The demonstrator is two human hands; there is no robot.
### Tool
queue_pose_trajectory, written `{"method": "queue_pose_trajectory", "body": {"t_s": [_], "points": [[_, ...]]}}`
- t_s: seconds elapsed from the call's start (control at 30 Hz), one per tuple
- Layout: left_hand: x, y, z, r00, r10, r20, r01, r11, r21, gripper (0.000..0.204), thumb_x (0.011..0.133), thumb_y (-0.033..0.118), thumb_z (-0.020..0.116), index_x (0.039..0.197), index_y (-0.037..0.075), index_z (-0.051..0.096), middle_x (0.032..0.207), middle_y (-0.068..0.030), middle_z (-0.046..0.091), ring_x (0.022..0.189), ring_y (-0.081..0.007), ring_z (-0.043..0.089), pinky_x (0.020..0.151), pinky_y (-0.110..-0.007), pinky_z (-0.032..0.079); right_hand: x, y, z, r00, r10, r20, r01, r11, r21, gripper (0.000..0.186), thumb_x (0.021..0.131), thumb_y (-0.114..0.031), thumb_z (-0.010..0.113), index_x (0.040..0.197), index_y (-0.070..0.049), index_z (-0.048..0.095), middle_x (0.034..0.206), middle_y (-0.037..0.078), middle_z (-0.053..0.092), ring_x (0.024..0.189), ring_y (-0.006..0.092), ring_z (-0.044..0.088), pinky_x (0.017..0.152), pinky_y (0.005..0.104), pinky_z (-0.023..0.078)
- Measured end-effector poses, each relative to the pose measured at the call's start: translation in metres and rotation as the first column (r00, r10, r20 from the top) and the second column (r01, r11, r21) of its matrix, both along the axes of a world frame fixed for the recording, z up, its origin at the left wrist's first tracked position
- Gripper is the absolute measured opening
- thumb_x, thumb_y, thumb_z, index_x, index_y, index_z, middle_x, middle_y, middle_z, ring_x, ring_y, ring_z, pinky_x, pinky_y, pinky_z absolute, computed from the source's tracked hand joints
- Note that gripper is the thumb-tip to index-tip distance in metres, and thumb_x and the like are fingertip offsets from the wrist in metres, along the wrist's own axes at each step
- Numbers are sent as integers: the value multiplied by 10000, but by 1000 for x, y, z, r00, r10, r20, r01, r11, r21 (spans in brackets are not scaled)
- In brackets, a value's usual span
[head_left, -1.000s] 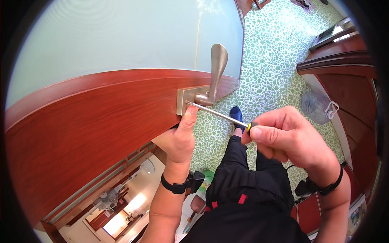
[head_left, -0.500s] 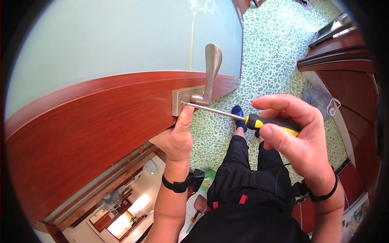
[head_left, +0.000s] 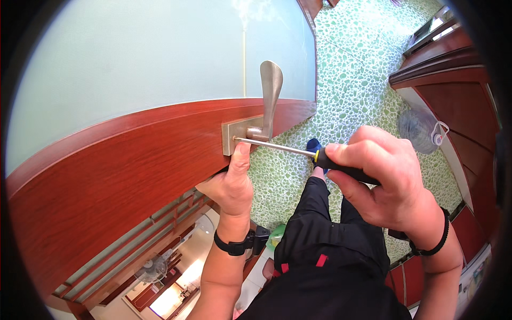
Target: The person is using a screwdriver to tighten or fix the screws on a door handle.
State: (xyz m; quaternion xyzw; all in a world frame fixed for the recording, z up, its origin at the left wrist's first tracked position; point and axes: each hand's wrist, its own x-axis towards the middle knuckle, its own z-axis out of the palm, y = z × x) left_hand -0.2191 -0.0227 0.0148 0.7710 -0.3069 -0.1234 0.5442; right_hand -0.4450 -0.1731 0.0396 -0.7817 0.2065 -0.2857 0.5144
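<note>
A metal lever door handle [head_left: 271, 93] stands out from a square-edged plate [head_left: 230, 130] on the red-brown wooden door [head_left: 133, 160]. My right hand [head_left: 381, 176] is closed around the black and yellow grip of a screwdriver [head_left: 290, 148]. The shaft runs leftward, its tip at a small screw on the plate. Just below the tip, my left hand [head_left: 232, 186] has its thumb up against the plate's lower edge and the shaft. Its other fingers go behind the door edge, mostly hidden.
Pale frosted glass [head_left: 144, 58] fills the upper door. Green pebble-patterned floor [head_left: 352, 96] lies beyond my legs and blue slipper [head_left: 313, 145]. A large clear water bottle [head_left: 418, 130] stands at right by a red-brown cabinet [head_left: 453, 112]. A fan [head_left: 152, 269] shows at lower left.
My right hand has gone from a loose, opened hold to fingers wrapped over the screwdriver's grip. My left hand stays at the plate. The view has shifted slightly.
</note>
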Motion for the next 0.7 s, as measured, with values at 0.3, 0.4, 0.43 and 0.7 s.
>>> {"method": "queue_pose_trajectory", "body": {"t_s": [0.3, 0.4, 0.43, 0.7], "points": [[-1, -2, 3, 999, -38, -21, 37, 999, -21, 214, 907, 17, 802, 1095, -50, 724, 1050, -95, 763, 903, -183, 717, 846, -337, 583, -2, 33, -8, 975, -219, -46, 164, 558, 813, 319, 921, -104, 807, 1174, -20, 633, 878, -4, 608, 749, 50, 540, 657, 225, 435], [-2, -1, 0, 999, -44, -20, 43, 999, -25, 229, 905, 21, 803, 1103, -57, 719, 1056, -94, 761, 912, -188, 719, 858, -344, 585, -4, 32, -4, 924, -374, -81, 174, 222, 960, 290, 948, -147, 846, 1142, -34, 662, 808, -22, 648, 589, 19, 550, 469, 190, 392], [-2, -2, 0, 999, -50, -16, 49, 998, -25, 232, 905, 22, 803, 1106, -59, 718, 1057, -94, 762, 914, -188, 719, 860, -345, 586, -2, 32, -2, 934, -341, -110, 198, 236, 951, 263, 970, -182, 827, 1118, -36, 665, 788, -22, 645, 572, 22, 542, 452, 191, 374], [-5, -2, 1, 997, -70, -23, 69, 997, -25, 239, 915, 40, 806, 1114, -63, 723, 1064, -95, 767, 910, -185, 720, 871, -349, 583, -9, 20, 8, 960, -181, -214, 274, 442, 854, 274, 1048, -289, 729, 1049, -29, 641, 796, -12, 615, 686, 48, 516, 623, 234, 398]]}}
